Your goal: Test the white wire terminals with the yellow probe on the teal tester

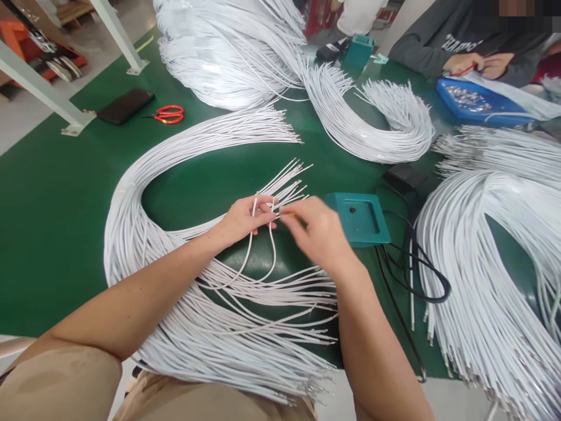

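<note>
Above the green table, my left hand (pixel 245 219) is closed with thumb and fingers around white cables. Two loose white cables (pixel 273 248) stand up through its fingers and curve down toward me. My right hand (pixel 319 229) is just to the right, thumb and forefinger pinched close to the cable ends. Blur hides what is between those fingertips. Beneath both hands, a large curved bundle of white cables (pixel 125 219) spreads over the table, its ends pointing right. Beside my right hand sits a teal device (pixel 381 225) with a recessed top.
Red-handled scissors (pixel 170 114) and a dark flat case (pixel 125 106) lie at the back left. More cable bundles (pixel 232 52) fill the back and right (pixel 473 234). Black cords (pixel 432 299) trail from the teal device. Across the table, a person (pixel 464 35) works by a blue tray (pixel 486 117).
</note>
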### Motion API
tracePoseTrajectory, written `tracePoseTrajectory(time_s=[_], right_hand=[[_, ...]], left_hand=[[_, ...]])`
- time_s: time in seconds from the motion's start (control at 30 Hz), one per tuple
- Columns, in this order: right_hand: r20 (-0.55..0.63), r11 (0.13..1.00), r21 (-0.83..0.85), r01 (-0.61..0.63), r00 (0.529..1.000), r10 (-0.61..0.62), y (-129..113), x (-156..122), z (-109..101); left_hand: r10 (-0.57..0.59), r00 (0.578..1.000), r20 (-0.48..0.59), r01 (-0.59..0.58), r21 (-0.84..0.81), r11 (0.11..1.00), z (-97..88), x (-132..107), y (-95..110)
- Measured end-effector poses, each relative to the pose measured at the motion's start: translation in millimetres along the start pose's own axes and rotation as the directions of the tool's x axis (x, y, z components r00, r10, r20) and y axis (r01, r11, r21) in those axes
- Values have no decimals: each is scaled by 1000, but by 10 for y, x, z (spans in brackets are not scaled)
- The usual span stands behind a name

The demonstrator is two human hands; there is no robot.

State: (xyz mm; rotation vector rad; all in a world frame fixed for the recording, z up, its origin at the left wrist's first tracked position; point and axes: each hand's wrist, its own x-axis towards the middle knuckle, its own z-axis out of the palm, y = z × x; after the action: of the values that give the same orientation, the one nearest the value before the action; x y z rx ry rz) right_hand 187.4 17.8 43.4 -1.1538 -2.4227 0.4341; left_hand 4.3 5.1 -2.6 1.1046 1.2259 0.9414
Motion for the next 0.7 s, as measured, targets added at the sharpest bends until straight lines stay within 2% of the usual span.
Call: tracePoseTrajectory(time_s=[0.07, 0.13, 0.23, 0.3, 0.33, 0.4, 0.47, 0.53, 0.57, 0.63, 0.7], right_hand=[[236, 991, 97, 95, 965, -116, -201, -28, 56], [387, 995, 45, 87, 917, -98, -360, -73, 145], [505, 999, -28, -17, 863, 29, -456, -134, 228], [539, 991, 113, -68, 842, -3, -428, -134, 200], [541, 976, 202, -86, 840, -39, -395, -117, 166], [466, 934, 328, -141, 884, -31, -319, -56, 89], [279, 896, 377, -234, 951, 131, -254, 20, 51], [97, 841, 447, -306, 951, 294, -208, 81, 78], [53, 806, 499, -319, 939, 339, -189, 102, 111], [63, 739, 595, -315, 935, 348, -150, 123, 191], [81, 672, 674, -307, 935, 347, -106, 125, 253]], left_hand=[[0, 1000, 28, 1, -25, 1000, -8, -1, 0], [-9, 999, 39, 11, -42, 999, -16, 4, -6], [-8, 1000, 24, 8, -15, 1000, -34, 11, -14], [-7, 1000, 30, 6, 32, 999, -44, 10, -16], [-5, 999, 40, 2, 64, 998, -44, 5, -17], [34, 998, 57, -43, 161, 986, -27, -12, -21], [117, 992, 57, -129, 310, 942, 11, -38, -30], [192, 980, 53, -195, 452, 870, 56, -65, -43], [212, 976, 53, -210, 499, 841, 74, -77, -47], [209, 976, 64, -213, 506, 836, 84, -92, -43], [151, 983, 102, -179, 387, 905, 56, -96, -17]])
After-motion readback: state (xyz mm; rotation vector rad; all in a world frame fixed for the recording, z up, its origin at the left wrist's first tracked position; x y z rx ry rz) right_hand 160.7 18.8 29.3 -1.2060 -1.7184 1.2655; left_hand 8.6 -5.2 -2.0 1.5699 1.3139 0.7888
